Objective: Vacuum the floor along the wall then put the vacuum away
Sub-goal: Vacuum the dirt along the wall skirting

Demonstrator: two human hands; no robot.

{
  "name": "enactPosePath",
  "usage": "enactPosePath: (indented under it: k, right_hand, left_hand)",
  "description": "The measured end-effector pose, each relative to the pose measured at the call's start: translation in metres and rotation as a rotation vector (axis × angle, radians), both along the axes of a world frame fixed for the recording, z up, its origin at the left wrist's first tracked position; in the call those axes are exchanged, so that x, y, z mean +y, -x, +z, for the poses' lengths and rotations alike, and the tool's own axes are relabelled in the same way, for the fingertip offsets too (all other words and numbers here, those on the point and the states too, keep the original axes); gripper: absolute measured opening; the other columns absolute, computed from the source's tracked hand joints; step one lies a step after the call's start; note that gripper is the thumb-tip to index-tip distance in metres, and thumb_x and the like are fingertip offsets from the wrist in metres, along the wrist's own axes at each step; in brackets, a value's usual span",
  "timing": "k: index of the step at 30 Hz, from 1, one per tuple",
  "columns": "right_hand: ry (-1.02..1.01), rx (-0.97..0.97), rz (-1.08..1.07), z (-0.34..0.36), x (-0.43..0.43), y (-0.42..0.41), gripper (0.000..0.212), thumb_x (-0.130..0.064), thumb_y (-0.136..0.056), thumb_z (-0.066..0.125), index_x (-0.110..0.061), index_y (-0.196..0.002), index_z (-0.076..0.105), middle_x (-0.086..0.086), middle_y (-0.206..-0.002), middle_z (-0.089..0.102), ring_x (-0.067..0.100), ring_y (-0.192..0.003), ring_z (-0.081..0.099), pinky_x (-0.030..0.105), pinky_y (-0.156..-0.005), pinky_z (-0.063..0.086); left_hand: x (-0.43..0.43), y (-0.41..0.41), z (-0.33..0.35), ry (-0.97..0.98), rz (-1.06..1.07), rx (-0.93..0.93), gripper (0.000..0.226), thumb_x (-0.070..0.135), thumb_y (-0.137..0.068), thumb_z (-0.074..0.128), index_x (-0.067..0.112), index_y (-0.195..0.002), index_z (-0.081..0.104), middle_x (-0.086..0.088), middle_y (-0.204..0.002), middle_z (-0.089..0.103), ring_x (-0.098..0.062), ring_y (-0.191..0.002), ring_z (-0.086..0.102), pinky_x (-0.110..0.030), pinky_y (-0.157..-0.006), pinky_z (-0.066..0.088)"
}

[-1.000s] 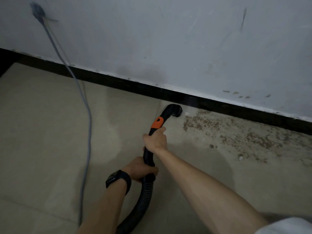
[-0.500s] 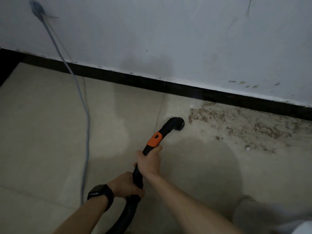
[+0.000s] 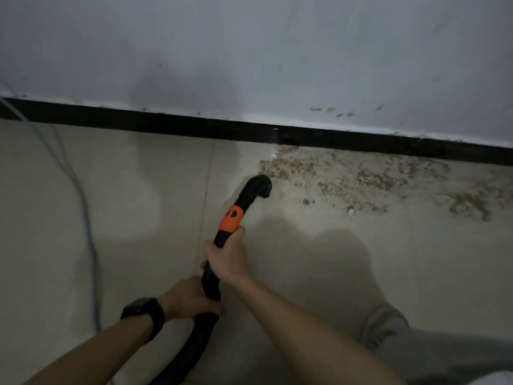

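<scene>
A black vacuum hose with an orange collar [image 3: 231, 219] ends in a curved nozzle [image 3: 259, 186] that sits on the beige tiled floor [image 3: 138, 218], at the left edge of a patch of brown dirt [image 3: 347, 176]. My right hand [image 3: 226, 257] grips the rigid tube just below the orange collar. My left hand [image 3: 191, 298], with a black watch on its wrist, grips the tube lower down, where the ribbed hose [image 3: 191, 348] begins. The vacuum body is out of view.
A white wall [image 3: 249, 51] with a black skirting board [image 3: 166, 125] runs across the back. A grey cable [image 3: 83, 207] hangs down the left side onto the floor. My foot in a light shoe [image 3: 384, 325] stands at the lower right.
The nozzle has been drawn back from the skirting board towards me and now rests at the dirt's left edge. The view has shifted right, and the wall socket has left the frame.
</scene>
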State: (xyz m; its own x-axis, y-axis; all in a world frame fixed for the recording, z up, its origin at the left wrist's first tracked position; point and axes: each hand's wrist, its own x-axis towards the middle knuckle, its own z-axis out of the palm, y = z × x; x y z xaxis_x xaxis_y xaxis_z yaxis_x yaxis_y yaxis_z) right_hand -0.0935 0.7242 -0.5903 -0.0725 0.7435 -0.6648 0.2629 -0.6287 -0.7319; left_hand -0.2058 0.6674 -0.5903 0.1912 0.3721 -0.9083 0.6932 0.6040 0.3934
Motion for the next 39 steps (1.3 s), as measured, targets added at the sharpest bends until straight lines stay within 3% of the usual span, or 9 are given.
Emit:
enactPosePath:
  k: [5,20,26,30,33,39]
  right_hand:
    - [0.02,0.037,0.024,0.004,0.03,-0.008,0.041,-0.016,-0.092,0.062,-0.018,-0.119,0.032,0.008,-0.086,0.066,0.021,-0.052,0.069,0.029,-0.048,0.056]
    - [0.071,0.13,0.093,0.021,0.074,-0.023,0.05,-0.014,-0.093,0.06,-0.022,-0.125,0.022,0.018,-0.104,0.07,0.023,-0.058,0.071,0.025,-0.049,0.055]
    - [0.06,0.02,0.129,0.019,0.093,-0.019,0.059,-0.017,-0.094,0.057,-0.02,-0.14,0.021,0.017,-0.11,0.07,0.018,-0.052,0.07,0.022,-0.045,0.052]
    - [0.029,-0.079,0.176,0.011,0.098,-0.016,0.067,-0.023,-0.097,0.056,-0.017,-0.15,0.014,0.011,-0.097,0.07,0.021,-0.06,0.072,0.027,-0.052,0.058]
    - [-0.004,-0.202,0.197,0.007,0.103,-0.011,0.07,-0.032,-0.093,0.058,-0.019,-0.148,0.016,0.009,-0.097,0.07,0.027,-0.072,0.075,0.04,-0.066,0.065]
    - [0.0,-0.296,0.229,0.011,0.114,-0.017,0.07,-0.034,-0.092,0.057,-0.021,-0.147,0.015,0.009,-0.093,0.07,0.026,-0.07,0.074,0.042,-0.066,0.065]
  left_hand:
    - [0.023,-0.015,0.004,-0.052,0.096,0.048,0.027,0.036,-0.067,0.084,0.017,-0.082,0.072,-0.005,-0.089,0.076,-0.02,-0.083,0.073,-0.037,-0.078,0.062]
    - [0.051,-0.037,0.02,-0.15,0.132,0.205,0.041,0.042,-0.072,0.08,0.014,-0.099,0.069,-0.006,-0.093,0.075,-0.022,-0.083,0.073,-0.039,-0.077,0.063]
    - [0.066,-0.044,0.015,-0.14,0.206,0.188,0.04,0.037,-0.074,0.08,0.011,-0.103,0.069,-0.008,-0.097,0.074,-0.023,-0.087,0.073,-0.041,-0.079,0.062]
    - [0.071,-0.05,0.009,-0.138,0.306,0.153,0.034,0.031,-0.072,0.08,0.012,-0.098,0.068,-0.008,-0.096,0.074,-0.024,-0.087,0.072,-0.041,-0.079,0.062]
    - [0.074,-0.055,0.007,-0.178,0.338,0.148,0.03,0.028,-0.072,0.079,0.014,-0.095,0.066,-0.007,-0.093,0.072,-0.024,-0.085,0.071,-0.038,-0.075,0.062]
    - [0.081,-0.066,0.016,-0.137,0.438,0.09,0.023,0.025,-0.074,0.077,0.015,-0.091,0.065,-0.006,-0.091,0.072,-0.023,-0.086,0.07,-0.034,-0.073,0.059]
